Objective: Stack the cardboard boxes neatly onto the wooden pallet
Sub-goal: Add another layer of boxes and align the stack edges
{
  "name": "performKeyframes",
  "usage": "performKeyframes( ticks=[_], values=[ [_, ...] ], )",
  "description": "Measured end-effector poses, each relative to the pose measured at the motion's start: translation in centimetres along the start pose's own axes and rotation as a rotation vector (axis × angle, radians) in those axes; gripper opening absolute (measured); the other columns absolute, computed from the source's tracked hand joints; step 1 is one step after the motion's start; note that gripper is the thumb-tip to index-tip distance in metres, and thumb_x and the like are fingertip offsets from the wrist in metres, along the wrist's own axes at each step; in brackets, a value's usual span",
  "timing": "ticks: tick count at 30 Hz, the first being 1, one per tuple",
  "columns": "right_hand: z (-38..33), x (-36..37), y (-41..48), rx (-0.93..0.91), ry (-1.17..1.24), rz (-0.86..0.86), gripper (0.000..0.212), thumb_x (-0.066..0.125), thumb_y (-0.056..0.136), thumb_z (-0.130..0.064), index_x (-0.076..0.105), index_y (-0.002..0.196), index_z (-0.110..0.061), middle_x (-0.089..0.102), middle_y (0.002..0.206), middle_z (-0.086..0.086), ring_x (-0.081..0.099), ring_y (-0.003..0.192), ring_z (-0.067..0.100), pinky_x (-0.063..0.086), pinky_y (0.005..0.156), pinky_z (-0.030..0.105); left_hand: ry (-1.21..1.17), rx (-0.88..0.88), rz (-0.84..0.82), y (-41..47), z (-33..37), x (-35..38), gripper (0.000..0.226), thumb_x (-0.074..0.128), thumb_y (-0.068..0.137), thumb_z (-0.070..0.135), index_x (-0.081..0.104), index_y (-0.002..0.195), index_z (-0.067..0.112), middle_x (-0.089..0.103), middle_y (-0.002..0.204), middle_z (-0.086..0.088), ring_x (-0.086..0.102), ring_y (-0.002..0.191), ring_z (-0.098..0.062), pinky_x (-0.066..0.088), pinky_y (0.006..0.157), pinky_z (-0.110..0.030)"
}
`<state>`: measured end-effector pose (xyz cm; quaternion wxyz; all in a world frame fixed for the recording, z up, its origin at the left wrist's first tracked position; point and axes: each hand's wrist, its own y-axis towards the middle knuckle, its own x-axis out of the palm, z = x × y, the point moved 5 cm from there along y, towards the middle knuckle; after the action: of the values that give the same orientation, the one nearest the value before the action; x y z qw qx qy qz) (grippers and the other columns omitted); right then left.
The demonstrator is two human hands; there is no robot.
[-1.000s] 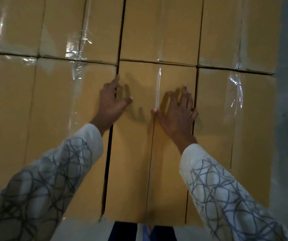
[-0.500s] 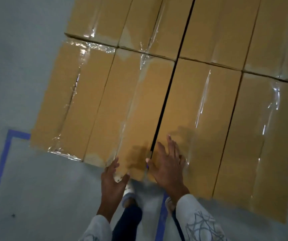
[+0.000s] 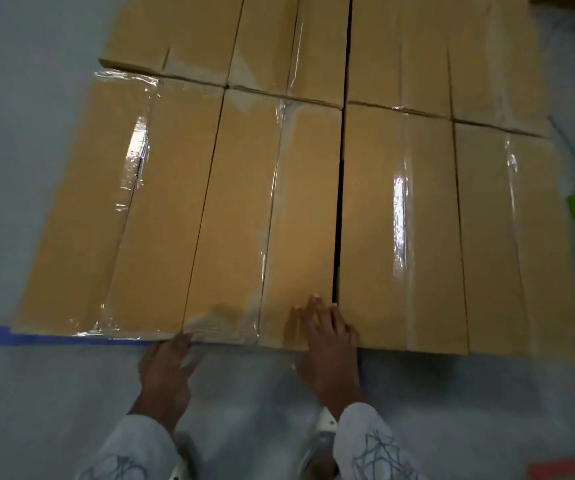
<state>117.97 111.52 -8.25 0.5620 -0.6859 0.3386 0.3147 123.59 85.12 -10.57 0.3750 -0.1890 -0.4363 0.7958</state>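
Both our left hand (image 3: 170, 368) and right hand (image 3: 327, 344) pressed, open and spread, at the boxes' (image 3: 230, 202) six-o'clock edge; uneven shoving might widen the gap (image 3: 338, 202).

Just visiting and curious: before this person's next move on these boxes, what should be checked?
1. Gap between the two middle near boxes closed: not ok, a dark slit shows.
2. Right hand flat on the box left of the gap: ok.
3. Left hand at the near edge: ok; contact cannot tell.
4. Near row's front edges in line: ok.
5. Wooden pallet underneath: cannot tell, hidden.
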Motion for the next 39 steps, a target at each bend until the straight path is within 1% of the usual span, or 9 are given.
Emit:
performKeyframes(
  ticks=[2, 4, 6, 9, 11, 15, 29, 32, 39],
  values=[
    [-0.1, 0.5, 0.3, 0.052, -0.031, 0.07, 0.107, 0.098, 0.053, -0.034, 0.048, 0.147, -0.035, 0.033, 0.166, 0.003, 0.039, 0.147, 0.036, 0.047, 0.097, 0.059, -0.026, 0.006, -0.04, 0.7, 0.0, -0.6, 0.091, 0.08, 0.042, 0.039, 0.055, 0.124, 0.007, 0.064, 0.113, -0.013, 0.067, 0.099, -0.021, 0.06, 0.092, -0.033],
    [-0.3, 0.5, 0.6, 0.05, -0.05, 0.094, 0.1, 0.097, 0.053, -0.034, 0.053, 0.143, -0.032, 0.042, 0.16, 0.006, 0.036, 0.146, 0.032, 0.049, 0.088, 0.063, -0.179, 0.014, -0.142, 1.8, -0.6, -0.3, 0.085, 0.075, 0.054, 0.029, 0.051, 0.132, 0.003, 0.059, 0.13, -0.023, 0.059, 0.122, -0.03, 0.052, 0.107, -0.042],
    [-0.7, 0.5, 0.8, 0.04, -0.089, 0.077, 0.092, 0.088, 0.071, -0.037, 0.043, 0.151, -0.031, 0.027, 0.167, 0.008, 0.022, 0.154, 0.029, 0.042, 0.098, 0.067, -0.319, -0.021, -0.153, 2.9, -1.4, -0.2, 0.066, 0.074, 0.049, 0.015, 0.069, 0.113, 0.0, 0.067, 0.125, -0.022, 0.06, 0.12, -0.027, 0.059, 0.092, -0.034],
    [-0.3, 0.7, 1.1, 0.085, -0.114, 0.066, 0.094, 0.097, 0.047, -0.043, 0.063, 0.132, -0.024, 0.052, 0.15, 0.014, 0.048, 0.14, 0.034, 0.051, 0.08, 0.067, -0.278, -0.056, -0.079, 2.4, -1.2, 0.0, 0.01, 0.073, 0.065, 0.009, 0.077, 0.073, 0.003, 0.073, 0.091, -0.013, 0.071, 0.087, -0.02, 0.063, 0.077, -0.029],
    [-0.1, 1.2, 1.3, 0.067, -0.159, 0.093, 0.091, 0.099, 0.04, -0.042, 0.069, 0.123, -0.022, 0.06, 0.14, 0.015, 0.053, 0.133, 0.034, 0.051, 0.075, 0.062, -0.285, -0.057, 0.013, 2.7, -1.4, -0.1, 0.034, 0.054, 0.087, -0.008, 0.076, 0.063, 0.003, 0.067, 0.088, -0.015, 0.074, 0.069, -0.018, 0.063, 0.064, -0.029],
    [-0.1, 0.8, 1.6, 0.002, -0.168, 0.157, 0.086, 0.096, 0.047, -0.046, 0.068, 0.125, -0.022, 0.06, 0.139, 0.015, 0.04, 0.132, 0.031, 0.049, 0.078, 0.058, -0.329, -0.08, 0.073, 2.1, -1.1, 0.7, 0.034, 0.028, 0.105, -0.004, 0.059, 0.09, -0.002, 0.062, 0.101, -0.019, 0.064, 0.092, -0.025, 0.052, 0.093, -0.038],
    [0.5, 0.5, 2.1, -0.016, -0.178, 0.07, 0.097, 0.096, 0.043, -0.06, 0.069, 0.127, -0.021, 0.06, 0.139, 0.018, 0.059, 0.127, 0.036, 0.053, 0.069, 0.06, -0.236, -0.12, 0.1, 2.2, -0.6, 1.9, 0.015, 0.047, 0.1, -0.009, 0.056, 0.112, -0.006, 0.064, 0.102, -0.018, 0.065, 0.089, -0.024, 0.062, 0.074, -0.03],
    [0.4, 0.3, 2.2, -0.015, -0.168, 0.077, 0.097, 0.096, 0.042, -0.06, 0.07, 0.126, -0.021, 0.06, 0.138, 0.018, 0.059, 0.126, 0.035, 0.053, 0.067, 0.058, -0.217, -0.189, 0.05, 2.3, -0.7, 1.8, 0.016, 0.04, 0.103, -0.002, 0.055, 0.099, 0.005, 0.059, 0.1, -0.009, 0.061, 0.087, -0.017, 0.058, 0.072, -0.022],
    [0.3, -0.1, 2.1, -0.004, -0.179, 0.078, 0.098, 0.1, 0.036, -0.056, 0.072, 0.122, -0.02, 0.062, 0.135, 0.019, 0.061, 0.123, 0.036, 0.052, 0.062, 0.059, -0.168, -0.147, 0.049, 2.7, -0.2, 2.7, 0.026, 0.041, 0.103, -0.008, 0.051, 0.127, -0.005, 0.056, 0.128, -0.024, 0.061, 0.106, -0.029, 0.046, 0.104, -0.039]
  ],
)
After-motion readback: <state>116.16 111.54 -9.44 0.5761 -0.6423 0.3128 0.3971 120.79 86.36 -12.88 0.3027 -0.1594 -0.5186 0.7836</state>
